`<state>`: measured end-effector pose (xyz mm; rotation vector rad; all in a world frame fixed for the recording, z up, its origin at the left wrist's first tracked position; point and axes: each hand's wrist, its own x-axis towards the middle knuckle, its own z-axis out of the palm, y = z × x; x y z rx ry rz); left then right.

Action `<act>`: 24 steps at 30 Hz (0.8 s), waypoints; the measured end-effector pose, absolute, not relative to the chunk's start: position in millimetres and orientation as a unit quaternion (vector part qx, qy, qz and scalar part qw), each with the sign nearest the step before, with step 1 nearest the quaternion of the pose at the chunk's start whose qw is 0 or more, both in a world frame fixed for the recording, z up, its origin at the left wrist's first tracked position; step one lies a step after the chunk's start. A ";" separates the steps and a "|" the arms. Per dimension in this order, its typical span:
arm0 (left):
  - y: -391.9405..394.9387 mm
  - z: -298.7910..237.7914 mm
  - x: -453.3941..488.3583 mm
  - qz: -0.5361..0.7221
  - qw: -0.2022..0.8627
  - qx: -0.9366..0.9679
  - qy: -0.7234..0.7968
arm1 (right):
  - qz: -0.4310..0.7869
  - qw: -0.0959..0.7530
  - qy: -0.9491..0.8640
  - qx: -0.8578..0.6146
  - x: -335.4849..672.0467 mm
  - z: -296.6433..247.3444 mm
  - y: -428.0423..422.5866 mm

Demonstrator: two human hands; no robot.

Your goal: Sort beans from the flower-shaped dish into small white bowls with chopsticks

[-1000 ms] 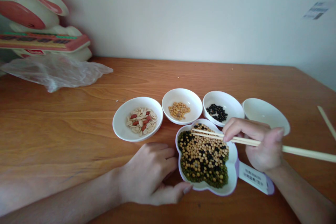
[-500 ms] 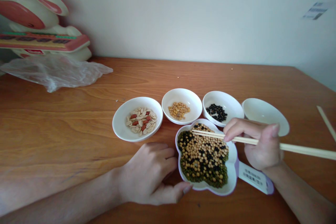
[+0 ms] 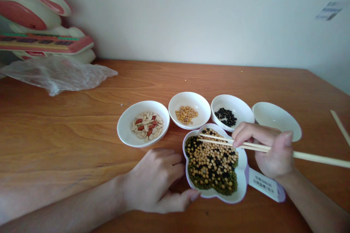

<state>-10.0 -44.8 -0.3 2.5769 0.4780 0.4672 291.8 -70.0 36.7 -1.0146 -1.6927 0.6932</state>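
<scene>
Our right hand point(image 3: 269, 149) holds chopsticks point(image 3: 257, 147), tips newly parted over soybeans point(image 3: 212, 150), so nothing seems pinched. Our left hand point(image 3: 160, 182) is wide.

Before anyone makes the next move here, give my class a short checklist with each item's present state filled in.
1. Chopsticks held in the right hand: ok.
2. Chopstick tips over the mixed beans in the handled tray: ok.
3. Bean caught between the tips: cannot tell; the tips are slightly parted, but too small to judge.
4. Left hand beside the tray, thumb at its rim: ok.
5. Table free of stray bits: not ok; small specks lie behind the bowls.
6. Whole inside of the far-right bowl visible: not ok; the right hand hides part.
</scene>
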 end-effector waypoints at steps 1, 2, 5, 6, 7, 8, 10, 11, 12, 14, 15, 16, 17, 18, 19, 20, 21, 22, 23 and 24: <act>-44.9 -0.3 -9.9 0.170 0.236 0.940 0.175 | 0.286 0.502 -0.699 -0.422 292.1 35.3 -70.4; -44.9 -0.4 -9.9 0.170 0.237 0.940 0.176 | 0.286 0.502 -0.697 -0.425 292.5 33.8 -71.0; -44.7 -0.6 -9.8 0.168 0.239 0.941 0.174 | 0.291 0.501 -0.695 -0.426 294.4 29.7 -72.3; -44.6 -0.6 -9.8 0.168 0.238 0.941 0.173 | 0.293 0.501 -0.694 -0.426 294.8 28.6 -72.5; -44.5 -0.6 -9.8 0.168 0.237 0.941 0.172 | 0.293 0.503 -0.693 -0.426 295.0 27.9 -72.6; -44.4 -0.4 -9.9 0.169 0.236 0.941 0.172 | 0.293 0.505 -0.691 -0.427 294.9 27.4 -72.5; -44.3 -0.1 -10.0 0.169 0.238 0.941 0.173 | 0.291 0.510 -0.689 -0.425 294.2 27.0 -72.0; -44.3 0.2 -10.1 0.168 0.240 0.940 0.173 | 0.289 0.514 -0.688 -0.423 293.8 27.2 -71.6; -44.2 0.3 -10.3 0.167 0.242 0.940 0.172 | 0.288 0.518 -0.687 -0.420 293.4 27.4 -71.1; -44.1 0.4 -10.5 0.167 0.245 0.940 0.172 | 0.284 0.525 -0.687 -0.415 292.9 28.4 -70.3; -44.0 0.3 -10.6 0.167 0.245 0.940 0.172 | 0.282 0.528 -0.687 -0.412 292.8 29.1 -69.9; -44.0 0.1 -10.7 0.167 0.245 0.939 0.172 | 0.281 0.529 -0.689 -0.407 292.7 30.0 -69.6; -44.0 -0.1 -10.7 0.167 0.245 0.939 0.173 | 0.281 0.530 -0.692 -0.402 292.6 31.0 -69.5; -44.0 -0.3 -10.7 0.166 0.245 0.939 0.174 | 0.279 0.530 -0.695 -0.398 292.5 32.2 -69.4; -44.0 -0.6 -10.6 0.165 0.245 0.939 0.174 | 0.275 0.530 -0.698 -0.396 292.2 33.5 -69.5; -43.9 -0.8 -10.6 0.164 0.245 0.940 0.174 | 0.268 0.530 -0.700 -0.397 291.9 34.7 -69.8; -43.8 -1.1 -10.4 0.164 0.244 0.940 0.174 | 0.260 0.531 -0.702 -0.397 291.7 35.9 -70.2; -43.6 -1.3 -10.3 0.165 0.243 0.940 0.174 | 0.251 0.532 -0.704 -0.397 291.7 36.8 -70.8; -43.5 -1.5 -10.1 0.165 0.243 0.940 0.173 | 0.241 0.537 -0.706 -0.394 292.2 37.3 -71.6; -43.3 -1.6 -10.0 0.167 0.243 0.940 0.172 | 0.233 0.542 -0.707 -0.389 293.2 37.5 -72.5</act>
